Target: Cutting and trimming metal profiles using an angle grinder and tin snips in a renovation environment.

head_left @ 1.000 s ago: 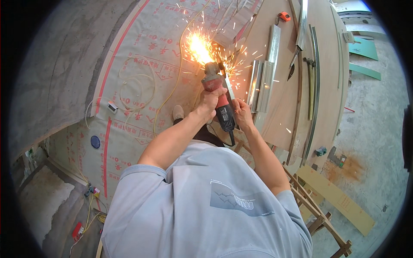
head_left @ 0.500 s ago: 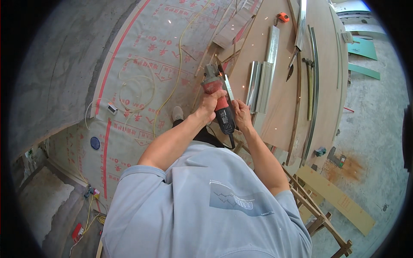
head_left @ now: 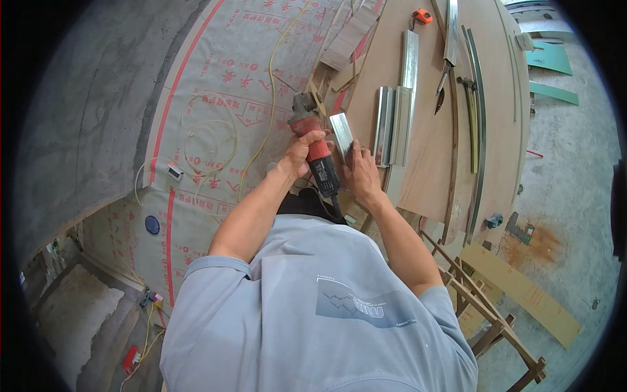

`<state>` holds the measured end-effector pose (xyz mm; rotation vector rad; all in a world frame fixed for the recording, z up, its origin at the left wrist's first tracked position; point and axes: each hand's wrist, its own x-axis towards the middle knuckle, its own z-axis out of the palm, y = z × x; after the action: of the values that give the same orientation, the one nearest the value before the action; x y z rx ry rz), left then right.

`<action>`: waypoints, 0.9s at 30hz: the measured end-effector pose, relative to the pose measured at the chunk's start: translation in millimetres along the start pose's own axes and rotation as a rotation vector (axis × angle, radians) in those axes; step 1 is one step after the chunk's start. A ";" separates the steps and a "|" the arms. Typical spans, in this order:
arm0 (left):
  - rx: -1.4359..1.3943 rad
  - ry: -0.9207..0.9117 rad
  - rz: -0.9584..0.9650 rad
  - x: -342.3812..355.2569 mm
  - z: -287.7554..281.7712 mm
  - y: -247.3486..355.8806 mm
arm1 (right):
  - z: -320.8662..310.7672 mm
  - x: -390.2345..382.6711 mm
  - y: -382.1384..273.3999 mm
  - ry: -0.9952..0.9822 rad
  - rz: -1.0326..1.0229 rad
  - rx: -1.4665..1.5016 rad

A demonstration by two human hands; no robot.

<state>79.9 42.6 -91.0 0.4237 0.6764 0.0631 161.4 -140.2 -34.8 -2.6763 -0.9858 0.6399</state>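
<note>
My left hand [head_left: 302, 154] is wrapped round the red and black body of an angle grinder [head_left: 319, 157]. Its head, with the disc [head_left: 316, 98] at the side, points away from me over the covered floor. My right hand [head_left: 363, 172] grips the near end of a short shiny metal profile [head_left: 341, 133], its fingers along the right edge. A small gap separates the profile from the grinder. Some of my right fingertips are hard to make out against the metal.
On the wooden board [head_left: 431, 163] lie longer metal profiles [head_left: 408, 72], an orange tape measure [head_left: 422, 16], a hammer [head_left: 471, 124] and a dark spiral bit [head_left: 441, 99]. A yellow cord [head_left: 270, 98] crosses the printed floor covering. A wooden trestle [head_left: 490, 313] stands at lower right.
The grinder has swung left, away from the metal profile, and the sparks are gone. The profile now shows its broad face, still in my right hand.
</note>
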 end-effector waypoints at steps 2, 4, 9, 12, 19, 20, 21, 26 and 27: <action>-0.013 -0.024 -0.031 -1.6 1.2 1.4 | -1.4 0.3 4.6 -0.067 -0.011 0.150; -0.028 -0.047 -0.060 -2.1 2.0 0.6 | -3.9 -1.0 3.7 -0.133 -0.022 0.301; 0.004 -0.075 -0.031 0.4 2.1 -3.4 | -2.0 -0.1 -1.9 -0.101 0.032 0.177; -0.002 -0.051 -0.035 3.4 -1.3 -6.5 | -3.8 0.3 -3.1 -0.096 0.024 0.171; 0.008 -0.070 -0.037 5.2 -3.5 -7.8 | -4.3 0.2 -2.5 -0.098 0.033 0.161; 0.005 -0.069 -0.035 5.9 -4.4 -8.7 | -3.2 0.7 -1.3 -0.095 0.031 0.170; 0.002 -0.068 -0.032 6.5 -5.5 -9.4 | -2.0 1.2 -0.1 -0.092 0.029 0.180; 0.030 -0.075 -0.031 4.1 -0.1 -6.2 | 4.4 0.5 3.9 -0.056 0.020 0.192; 0.034 -0.072 -0.031 4.6 -0.7 -6.3 | 5.2 0.2 4.3 -0.049 0.016 0.191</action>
<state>82.5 38.0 -96.8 0.4458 0.6132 0.0066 161.5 -143.0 -40.9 -2.5148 -0.8683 0.7650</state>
